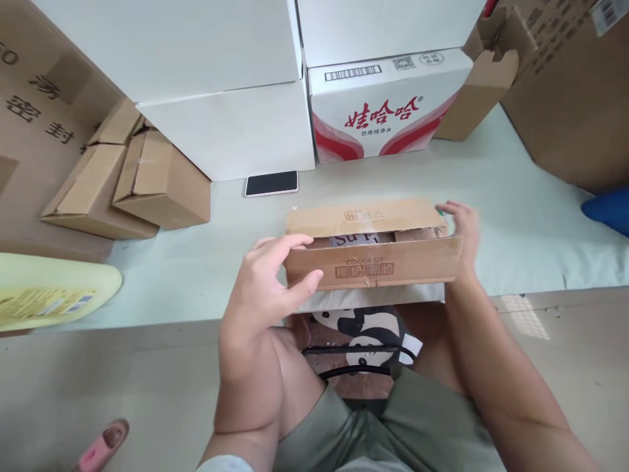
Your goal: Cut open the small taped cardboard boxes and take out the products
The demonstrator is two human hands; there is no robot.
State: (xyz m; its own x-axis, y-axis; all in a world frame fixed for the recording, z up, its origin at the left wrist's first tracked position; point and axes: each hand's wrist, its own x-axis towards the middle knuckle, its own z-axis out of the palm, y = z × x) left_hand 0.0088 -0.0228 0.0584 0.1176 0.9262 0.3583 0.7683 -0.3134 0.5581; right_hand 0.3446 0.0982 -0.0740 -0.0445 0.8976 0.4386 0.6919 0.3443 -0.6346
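Note:
A small brown cardboard box (pixel 373 265) with printed lettering lies near the front edge of the table. Its top flaps stand slightly apart, and through the gap a piece with the letters "Su" (pixel 352 240) shows. My left hand (pixel 268 278) grips the box's left end, thumb on the front flap and fingers over the top edge. Against the right end rests my right hand (pixel 464 239), its fingers bent round the back corner and slightly blurred. A small green spot shows at its fingertips; I cannot make out what it is.
A phone (pixel 272 183) lies behind the box. White cartons (pixel 230 134) and a red-and-white water carton (pixel 388 111) stand at the back. Brown boxes (pixel 164 183) and a yellow-green bottle (pixel 54 292) are on the left, a large brown carton (pixel 574 111) on the right.

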